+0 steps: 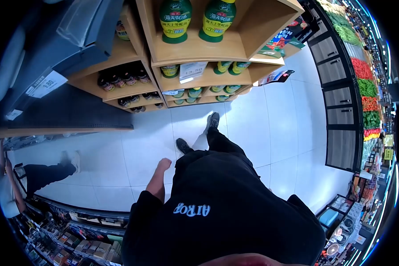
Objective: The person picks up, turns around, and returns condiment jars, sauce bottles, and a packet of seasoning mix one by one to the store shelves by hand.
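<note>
My left hand [165,164] hangs beside my body with its fingers curled closed, and I see nothing in it. It is away from the shelves, above the floor. My right hand is not visible; my dark-clothed body hides that side. In front of me, two green squeeze bottles with yellow labels [175,22] stand in the top compartment of a wooden shelf [199,52]. More of these bottles fill the lower levels, behind a price card [192,71] reading 13.50. Dark bottles [129,79] stand in the shelf section to the left.
A grey display unit [86,86] with a 9.80 tag juts out at the left. Another person's legs [48,175] are at the far left. A cabinet [341,97] with vegetables lines the right side. Goods racks [88,248] stand behind me. Pale floor tiles [248,119] lie between.
</note>
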A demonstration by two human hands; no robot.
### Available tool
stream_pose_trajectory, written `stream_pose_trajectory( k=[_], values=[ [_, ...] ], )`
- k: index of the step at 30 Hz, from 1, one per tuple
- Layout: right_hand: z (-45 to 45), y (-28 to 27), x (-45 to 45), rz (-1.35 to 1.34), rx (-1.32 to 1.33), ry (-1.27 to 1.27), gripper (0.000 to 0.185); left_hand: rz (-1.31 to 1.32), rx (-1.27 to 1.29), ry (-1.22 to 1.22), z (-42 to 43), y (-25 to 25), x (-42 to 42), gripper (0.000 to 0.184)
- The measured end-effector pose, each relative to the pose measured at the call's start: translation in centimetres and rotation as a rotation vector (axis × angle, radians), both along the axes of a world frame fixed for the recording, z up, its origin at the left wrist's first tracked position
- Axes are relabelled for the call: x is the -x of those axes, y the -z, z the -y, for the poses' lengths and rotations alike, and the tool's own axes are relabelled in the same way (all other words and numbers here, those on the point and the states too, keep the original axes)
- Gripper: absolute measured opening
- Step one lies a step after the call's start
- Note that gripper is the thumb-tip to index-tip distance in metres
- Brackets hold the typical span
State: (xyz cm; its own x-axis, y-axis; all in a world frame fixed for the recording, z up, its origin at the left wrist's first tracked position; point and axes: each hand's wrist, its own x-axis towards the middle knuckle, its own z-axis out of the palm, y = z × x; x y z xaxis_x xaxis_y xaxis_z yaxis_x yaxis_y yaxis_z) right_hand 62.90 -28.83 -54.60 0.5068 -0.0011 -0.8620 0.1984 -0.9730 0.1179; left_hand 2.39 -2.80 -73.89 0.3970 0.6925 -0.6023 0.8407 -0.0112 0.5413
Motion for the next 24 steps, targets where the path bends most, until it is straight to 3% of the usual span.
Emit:
stream_pose_trajectory(
  k=[2,4,5,6,8,11,15,16,17,18,20,21,22,23,24],
  values=[
    [-1.7,1.9,1.0,-0.054,-0.075,-0.101,0.042,-0.068,0.099,-0.213,-2.6,-1.3,-1.5,0.030],
    [-6.2,6.7,-0.6,-0.134,-0.203,-0.547,0.035,0.002,0.074,-0.332,-5.1,-2.9,-2.8,0.030],
    [-9.8,6.0,0.5,-0.003,-0.353,-0.640,0.036,0.050,0.041,-0.381,-6.1,-2.9,-3.4,0.030],
    [-13.8,3.5,2.2,0.066,-0.557,-0.598,0.033,0.098,0.004,-0.430,-6.8,-2.7,-3.8,0.030],
    [-20.3,2.5,2.6,-0.048,-0.710,-0.410,0.030,0.163,-0.054,-0.486,-7.8,-3.2,-4.3,0.030],
    [-27.1,-0.3,2.7,-0.081,-0.878,-0.479,0.026,0.185,-0.094,-0.520,-7.7,-4.2,-5.0,0.029],
    [-30.3,-0.9,-0.1,-0.130,-0.794,-0.526,0.030,0.132,-0.080,-0.578,-2.7,-3.9,-5.5,0.029],
    [-30.1,0.2,-1.1,-0.139,-0.788,-0.480,0.029,0.127,-0.048,-0.604,-0.8,-3.3,-5.8,0.030],
    [-29.3,2.6,-2.8,-0.151,-0.776,-0.436,0.029,0.145,-0.118,-0.549,1.5,-1.6,-5.8,0.020],
    [-28.0,4.9,-4.3,-0.165,-0.758,-0.396,0.029,0.119,0.052,-0.600,3.3,-3.2,-6.8,0.028],
    [-24.7,7.5,-6.3,-0.205,-0.654,-0.286,0.034,0.131,0.038,-0.304,7.1,-3.5,-7.7,0.028],
    [-22.6,8.3,-7.1,-0.143,-0.631,-0.373,0.035,-0.117,-0.052,0.076,8.6,-2.8,-8.4,0.029],
    [-20.4,9.3,-8.2,-0.079,-0.614,-0.462,0.036,-0.120,0.112,-0.179,10.7,-2.7,-9.6,0.026],
    [-18.0,12.3,-10.6,-0.138,-0.531,-0.779,0.044,-0.054,0.207,-0.330,12.7,-1.9,-10.2,0.026],
    [-15.1,15.4,-13.1,-0.239,-0.543,-0.881,0.043,-0.040,0.226,-0.485,13.8,-3.9,-11.8,0.029]
  ],
)
